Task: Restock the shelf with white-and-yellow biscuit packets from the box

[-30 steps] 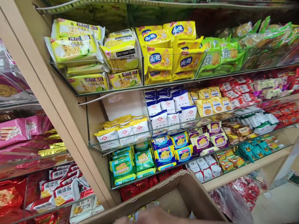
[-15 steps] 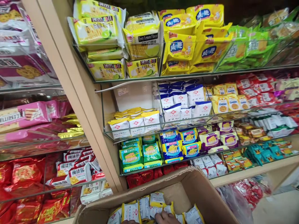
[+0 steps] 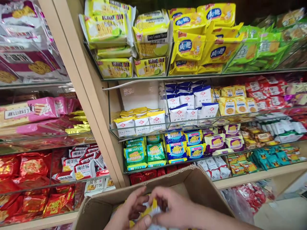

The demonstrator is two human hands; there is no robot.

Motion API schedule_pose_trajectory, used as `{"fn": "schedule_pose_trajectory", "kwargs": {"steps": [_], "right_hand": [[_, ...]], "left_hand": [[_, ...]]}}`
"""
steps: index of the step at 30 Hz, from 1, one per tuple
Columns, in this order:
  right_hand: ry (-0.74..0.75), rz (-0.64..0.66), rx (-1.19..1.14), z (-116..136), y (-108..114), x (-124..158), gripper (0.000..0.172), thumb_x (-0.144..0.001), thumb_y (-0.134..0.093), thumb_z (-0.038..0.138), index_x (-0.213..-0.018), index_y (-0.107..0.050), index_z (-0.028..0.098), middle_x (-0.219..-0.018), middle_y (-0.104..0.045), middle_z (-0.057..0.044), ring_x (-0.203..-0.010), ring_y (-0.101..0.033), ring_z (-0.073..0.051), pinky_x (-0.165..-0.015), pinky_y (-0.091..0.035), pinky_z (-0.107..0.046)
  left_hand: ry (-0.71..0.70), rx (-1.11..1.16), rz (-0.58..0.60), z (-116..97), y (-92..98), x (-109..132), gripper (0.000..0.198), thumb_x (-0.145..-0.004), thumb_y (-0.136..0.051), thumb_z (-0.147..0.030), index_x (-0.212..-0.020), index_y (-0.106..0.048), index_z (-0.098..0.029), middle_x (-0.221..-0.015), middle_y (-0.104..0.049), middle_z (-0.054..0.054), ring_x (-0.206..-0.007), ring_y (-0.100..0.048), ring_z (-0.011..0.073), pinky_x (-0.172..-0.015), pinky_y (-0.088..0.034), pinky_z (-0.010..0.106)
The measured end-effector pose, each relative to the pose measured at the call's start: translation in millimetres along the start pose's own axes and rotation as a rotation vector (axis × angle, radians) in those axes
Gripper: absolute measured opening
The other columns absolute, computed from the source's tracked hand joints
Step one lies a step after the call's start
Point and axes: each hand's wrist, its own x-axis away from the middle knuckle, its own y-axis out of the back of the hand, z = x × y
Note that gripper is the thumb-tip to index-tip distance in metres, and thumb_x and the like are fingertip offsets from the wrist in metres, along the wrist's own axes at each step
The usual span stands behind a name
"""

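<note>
White-and-yellow snack packets (image 3: 153,208) show between my hands, above the cardboard box (image 3: 107,201). My left hand (image 3: 130,209) curls around their left side, thumb in front and fingers behind. From the right, my right hand (image 3: 174,204) bends over the same packets with its fingers closed on them. Motion blur and overlapping fingers hide how many packets are held. More packets lie inside the box, mostly covered by my hands and forearms.
Beyond the box rise shelves with clear-fronted bins. White packets with yellow tops (image 3: 141,123) fill one bin, beside blue-topped white packets (image 3: 187,105). Green biscuit packs (image 3: 134,156) sit below. A wooden upright (image 3: 88,95) divides the shelving, and a plastic bag (image 3: 249,198) lies at right.
My hands have risen from low in the box and come fully into view, now with packets between them. The view has shifted slightly, so the shelves sit a little further right.
</note>
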Motion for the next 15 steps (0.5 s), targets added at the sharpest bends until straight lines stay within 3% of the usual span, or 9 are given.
{"fn": "schedule_pose_trajectory", "kwargs": {"steps": [2, 4, 7, 11, 13, 15], "right_hand": [[0.025, -0.121, -0.252, 28, 8, 4, 0.027, -0.063, -0.062, 0.023, -0.088, -0.052, 0.018, -0.067, -0.048, 0.005, -0.059, -0.043, -0.009, -0.054, -0.035, -0.02], [0.038, -0.226, -0.363, 43, 11, 4, 0.025, -0.068, -0.062, 0.031, -0.086, -0.053, 0.016, -0.068, -0.049, 0.003, -0.061, -0.044, -0.009, -0.056, -0.036, -0.02], [0.032, -0.381, -0.403, 46, 10, 1, 0.03, -0.072, -0.058, 0.044, -0.076, -0.055, 0.015, -0.062, -0.047, 0.003, -0.056, -0.04, -0.009, -0.051, -0.033, -0.02], [0.045, -0.538, -0.362, 36, 14, 0, 0.036, -0.075, -0.056, 0.048, -0.063, -0.053, 0.015, -0.054, -0.045, 0.004, -0.051, -0.04, -0.008, -0.047, -0.032, -0.021], [0.073, -0.544, -0.365, 31, 18, 2, 0.036, -0.075, -0.055, 0.05, -0.068, -0.055, 0.015, -0.059, -0.052, 0.001, -0.056, -0.047, -0.01, -0.052, -0.039, -0.022], [0.117, -0.452, -0.385, 28, 21, 5, 0.039, -0.073, -0.058, 0.052, -0.088, -0.058, 0.016, -0.076, -0.059, -0.003, -0.07, -0.055, -0.014, -0.062, -0.045, -0.026]], "left_hand": [[0.071, 0.289, 0.02, -16, -12.6, -5, 0.047, -0.07, -0.067, -0.038, -0.113, -0.05, -0.036, -0.103, -0.068, -0.001, -0.085, -0.064, 0.0172, -0.078, -0.049, 0.03], [0.137, 0.377, 0.005, -30, -23.2, -13, 0.041, -0.073, -0.067, -0.03, -0.111, -0.051, -0.028, -0.094, -0.071, 0.0, -0.077, -0.063, 0.0131, -0.075, -0.049, 0.026], [0.185, 0.394, -0.006, -40, -31.3, -25, 0.043, -0.074, -0.066, -0.022, -0.111, -0.046, -0.023, -0.081, -0.072, 0.0, -0.066, -0.061, 0.0102, -0.068, -0.049, 0.023], [0.195, 0.407, -0.032, -36, -32.8, -28, 0.046, -0.069, -0.072, -0.022, -0.109, -0.049, -0.023, -0.079, -0.073, -0.001, -0.071, -0.064, 0.0128, -0.07, -0.049, 0.024], [0.194, 0.394, -0.086, -35, -32.8, -26, 0.032, -0.067, -0.072, -0.025, -0.097, -0.061, -0.022, -0.08, -0.074, -0.001, -0.074, -0.065, 0.014, -0.071, -0.049, 0.022], [0.176, 0.369, -0.151, -35, -32.5, -24, 0.025, -0.066, -0.073, -0.026, -0.089, -0.067, -0.023, -0.08, -0.074, -0.001, -0.074, -0.065, 0.0149, -0.068, -0.049, 0.021]]}}
